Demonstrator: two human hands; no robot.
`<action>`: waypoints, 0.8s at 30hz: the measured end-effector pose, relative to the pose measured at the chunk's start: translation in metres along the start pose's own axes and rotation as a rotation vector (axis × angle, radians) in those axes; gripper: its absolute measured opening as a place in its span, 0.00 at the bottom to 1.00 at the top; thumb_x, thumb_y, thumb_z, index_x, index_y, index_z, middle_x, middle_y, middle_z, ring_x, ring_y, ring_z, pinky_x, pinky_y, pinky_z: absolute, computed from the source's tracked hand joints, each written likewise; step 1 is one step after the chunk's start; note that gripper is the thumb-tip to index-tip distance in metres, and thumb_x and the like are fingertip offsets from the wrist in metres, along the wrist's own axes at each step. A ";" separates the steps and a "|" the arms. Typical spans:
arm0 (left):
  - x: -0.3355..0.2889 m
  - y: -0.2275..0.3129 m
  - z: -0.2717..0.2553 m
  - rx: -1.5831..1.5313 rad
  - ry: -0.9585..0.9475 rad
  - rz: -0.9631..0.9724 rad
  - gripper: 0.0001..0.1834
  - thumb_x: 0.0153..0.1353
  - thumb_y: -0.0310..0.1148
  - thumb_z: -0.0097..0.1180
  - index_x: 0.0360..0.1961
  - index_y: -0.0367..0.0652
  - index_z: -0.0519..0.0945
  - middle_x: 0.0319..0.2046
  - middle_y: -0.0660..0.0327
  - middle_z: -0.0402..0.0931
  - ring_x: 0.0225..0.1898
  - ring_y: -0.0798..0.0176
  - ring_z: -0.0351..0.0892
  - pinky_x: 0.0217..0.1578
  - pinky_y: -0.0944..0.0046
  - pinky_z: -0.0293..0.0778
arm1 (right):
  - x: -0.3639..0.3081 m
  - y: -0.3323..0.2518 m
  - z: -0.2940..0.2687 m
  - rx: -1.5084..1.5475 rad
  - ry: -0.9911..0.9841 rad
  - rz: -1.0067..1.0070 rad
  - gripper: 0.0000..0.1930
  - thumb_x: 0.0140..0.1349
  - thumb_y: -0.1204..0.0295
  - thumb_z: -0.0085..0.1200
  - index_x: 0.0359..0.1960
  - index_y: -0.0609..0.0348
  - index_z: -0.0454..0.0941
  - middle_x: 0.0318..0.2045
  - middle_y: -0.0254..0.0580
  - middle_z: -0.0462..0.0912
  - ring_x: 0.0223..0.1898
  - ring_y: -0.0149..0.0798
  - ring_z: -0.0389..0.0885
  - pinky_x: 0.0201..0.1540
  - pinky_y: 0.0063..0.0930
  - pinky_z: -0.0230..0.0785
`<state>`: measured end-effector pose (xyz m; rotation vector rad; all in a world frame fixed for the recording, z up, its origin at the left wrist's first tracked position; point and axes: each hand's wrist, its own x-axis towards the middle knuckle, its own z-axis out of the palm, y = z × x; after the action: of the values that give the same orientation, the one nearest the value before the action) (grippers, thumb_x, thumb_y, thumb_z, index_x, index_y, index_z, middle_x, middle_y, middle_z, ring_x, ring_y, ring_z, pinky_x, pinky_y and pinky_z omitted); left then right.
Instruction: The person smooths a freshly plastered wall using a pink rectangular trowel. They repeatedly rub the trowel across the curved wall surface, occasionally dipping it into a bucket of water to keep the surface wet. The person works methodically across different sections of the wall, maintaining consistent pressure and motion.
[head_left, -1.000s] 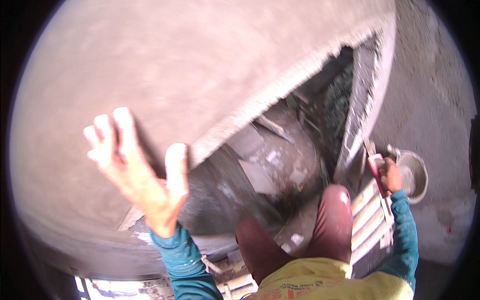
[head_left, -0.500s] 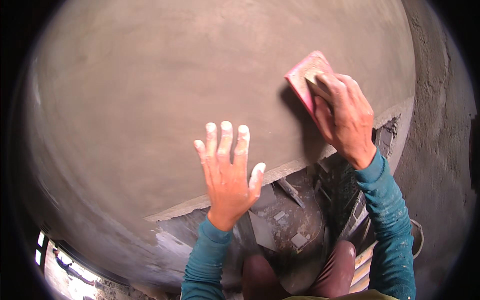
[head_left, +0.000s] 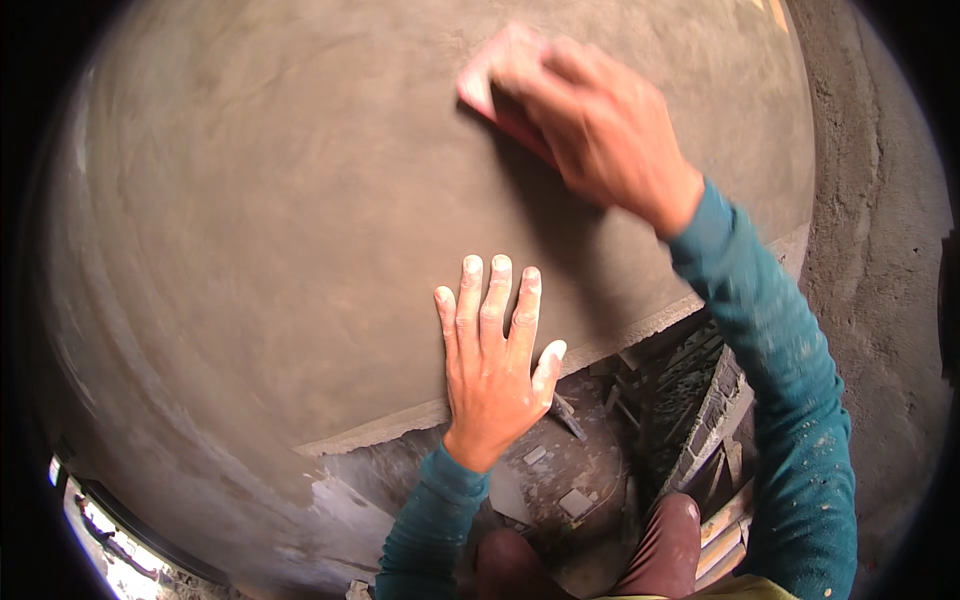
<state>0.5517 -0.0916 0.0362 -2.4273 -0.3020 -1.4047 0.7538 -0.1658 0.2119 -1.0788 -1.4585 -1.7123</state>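
Note:
A wide plastered wall (head_left: 300,220), smooth and grey-brown, fills most of the view. Near its upper middle, my right hand (head_left: 610,130) is wrapped round a pink plastering float (head_left: 490,75), which is blurred by motion and casts a dark shadow below. The float's handle is hidden behind my fingers. Lower down, my left hand (head_left: 495,350) has its fingers spread, with whitish dust on the tips. It lies against or just over the plaster by the rough lower edge; whether it presses there I cannot tell.
The plaster ends below in a ragged edge (head_left: 650,325). Beneath lies a floor (head_left: 560,475) with rubble and broken pieces. Pale poles (head_left: 722,540) stand by my right knee (head_left: 665,540). A rough wall (head_left: 870,200) rises on the right. Bright light enters through an opening (head_left: 110,550) at lower left.
My right hand has swept the float up and to the left across the plaster. My left hand appears slightly farther right and lower, still spread, as the view shifts.

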 end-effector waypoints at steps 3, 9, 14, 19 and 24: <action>-0.003 -0.004 -0.002 -0.030 0.010 0.008 0.44 0.63 0.39 0.70 0.80 0.41 0.72 0.81 0.40 0.61 0.85 0.29 0.49 0.79 0.19 0.45 | -0.028 0.010 -0.013 -0.044 0.006 -0.035 0.20 0.69 0.72 0.63 0.63 0.44 0.87 0.46 0.42 0.85 0.46 0.50 0.87 0.49 0.43 0.83; 0.002 0.005 0.006 -0.062 0.047 -0.005 0.42 0.63 0.39 0.70 0.78 0.41 0.74 0.81 0.41 0.61 0.85 0.29 0.49 0.79 0.19 0.45 | 0.013 0.007 -0.012 -0.017 -0.067 0.005 0.17 0.71 0.69 0.62 0.61 0.44 0.85 0.46 0.42 0.85 0.47 0.53 0.87 0.46 0.44 0.83; 0.001 0.003 0.002 -0.079 0.042 -0.004 0.41 0.63 0.40 0.70 0.77 0.42 0.75 0.81 0.41 0.61 0.85 0.29 0.50 0.79 0.19 0.45 | -0.003 0.020 -0.028 -0.043 -0.146 0.044 0.16 0.71 0.71 0.62 0.59 0.44 0.86 0.44 0.40 0.84 0.44 0.52 0.88 0.44 0.44 0.84; 0.002 0.006 0.008 -0.080 0.058 -0.018 0.40 0.63 0.40 0.70 0.77 0.43 0.76 0.81 0.42 0.61 0.85 0.29 0.50 0.79 0.18 0.46 | 0.002 -0.004 -0.014 0.061 -0.077 -0.082 0.15 0.71 0.69 0.63 0.58 0.43 0.86 0.43 0.42 0.84 0.43 0.54 0.87 0.41 0.45 0.82; 0.002 0.005 0.004 -0.089 0.058 -0.010 0.39 0.63 0.40 0.70 0.76 0.43 0.77 0.81 0.42 0.61 0.85 0.30 0.50 0.79 0.19 0.46 | 0.007 0.020 -0.026 -0.047 -0.143 0.074 0.17 0.70 0.71 0.62 0.59 0.43 0.85 0.44 0.41 0.83 0.47 0.52 0.87 0.43 0.45 0.82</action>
<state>0.5577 -0.0945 0.0349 -2.4526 -0.2432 -1.5204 0.7628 -0.1951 0.2261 -1.2869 -1.4517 -1.6540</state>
